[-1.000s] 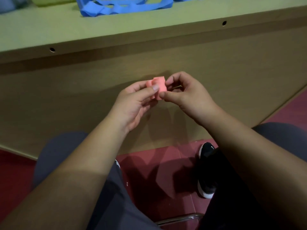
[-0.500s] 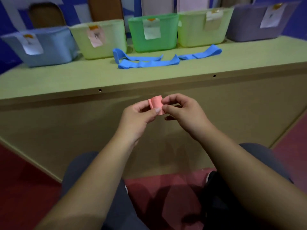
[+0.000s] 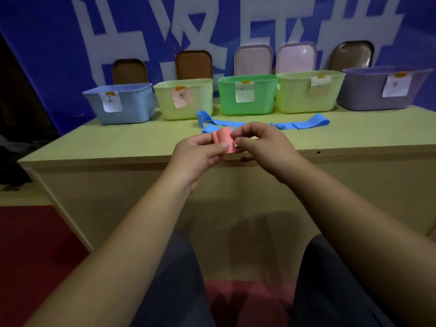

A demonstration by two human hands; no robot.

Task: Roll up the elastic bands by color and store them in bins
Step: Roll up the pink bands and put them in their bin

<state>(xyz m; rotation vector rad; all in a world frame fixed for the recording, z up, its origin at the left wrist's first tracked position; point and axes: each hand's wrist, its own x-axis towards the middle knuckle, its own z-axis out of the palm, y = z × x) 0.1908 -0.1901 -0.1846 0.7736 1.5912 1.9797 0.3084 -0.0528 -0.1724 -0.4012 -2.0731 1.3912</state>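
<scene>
Five bins stand in a row at the back of the worktop (image 3: pixel 118 142): blue bin (image 3: pixel 136 105), lime bin (image 3: pixel 200 97), green bin (image 3: pixel 264 95), second lime bin (image 3: pixel 292 95), grey bin (image 3: pixel 363 93). Each carries a label; the contents cannot be seen from this angle.

Progress, as judged: one pink band is wound and not yet binned. The left hand (image 3: pixel 198 154) pinches the roll (image 3: pixel 225 138) between thumb and curled fingers. The right hand (image 3: pixel 262 145) pinches its right edge in the same way. The roll is held in the air over the near edge of the worktop, well short of the bins.

Unrolled work remains: blue bands (image 3: pixel 304 124) lie flat on the worktop before the green bin, partly hidden behind the hands.

Appearance of the roll: short, thick, matte pink cylinder, axis roughly upright, with a loose outer fold showing on its left side.
</scene>
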